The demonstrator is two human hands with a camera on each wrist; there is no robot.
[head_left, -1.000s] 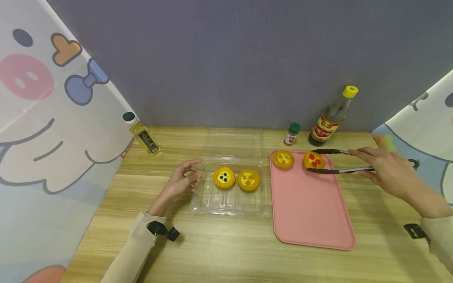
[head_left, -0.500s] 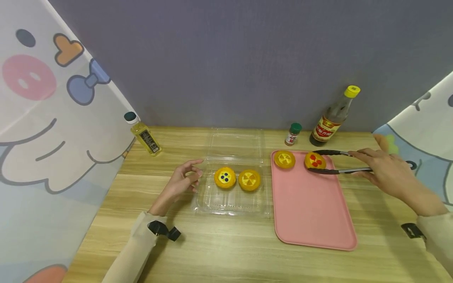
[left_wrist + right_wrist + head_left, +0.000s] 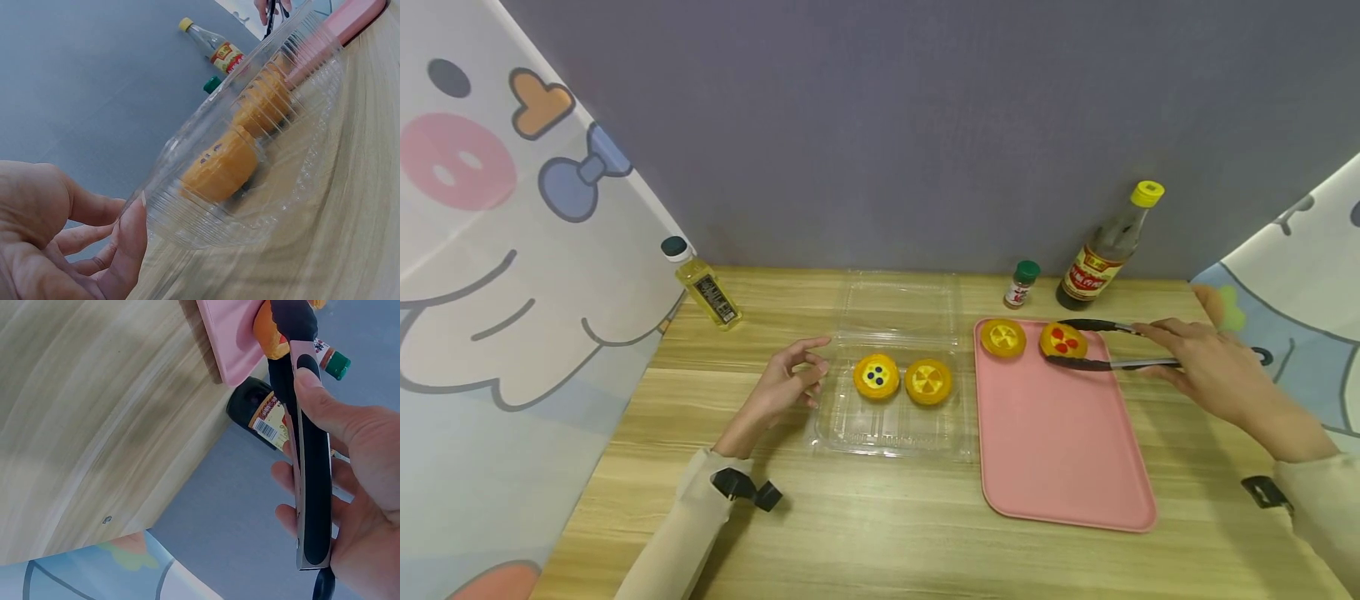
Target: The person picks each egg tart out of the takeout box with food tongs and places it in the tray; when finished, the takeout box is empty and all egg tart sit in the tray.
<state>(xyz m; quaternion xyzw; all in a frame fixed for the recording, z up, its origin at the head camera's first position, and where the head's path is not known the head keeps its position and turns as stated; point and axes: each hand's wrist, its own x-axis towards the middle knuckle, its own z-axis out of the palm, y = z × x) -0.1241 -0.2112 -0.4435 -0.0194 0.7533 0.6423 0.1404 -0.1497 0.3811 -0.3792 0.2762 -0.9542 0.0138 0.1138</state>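
Observation:
My right hand [image 3: 1206, 367] grips black-and-silver tongs [image 3: 314, 469]. The tong tips stand on either side of a tart with red topping [image 3: 1063, 342], at the far end of the pink tray [image 3: 1063, 450]. A yellow-topped tart [image 3: 1003, 338] lies left of it on the tray. With thumb and finger, my left hand [image 3: 81, 237] pinches the left edge of an open clear plastic container [image 3: 887, 429]. Inside that container sit a tart with blue dots [image 3: 876, 377] and a tart with yellow wedges [image 3: 928, 382].
A soy-coloured sauce bottle with yellow cap [image 3: 1101, 250] and a green-capped shaker [image 3: 1022, 284] stand behind the tray. An oil bottle [image 3: 703, 283] stands at the far left. The container's lid [image 3: 898, 304] lies folded back towards the grey wall [image 3: 880, 133].
My right hand has shifted slightly left with the tongs, and the red-topped tart has moved a little left with them. My left hand stays at the container's edge.

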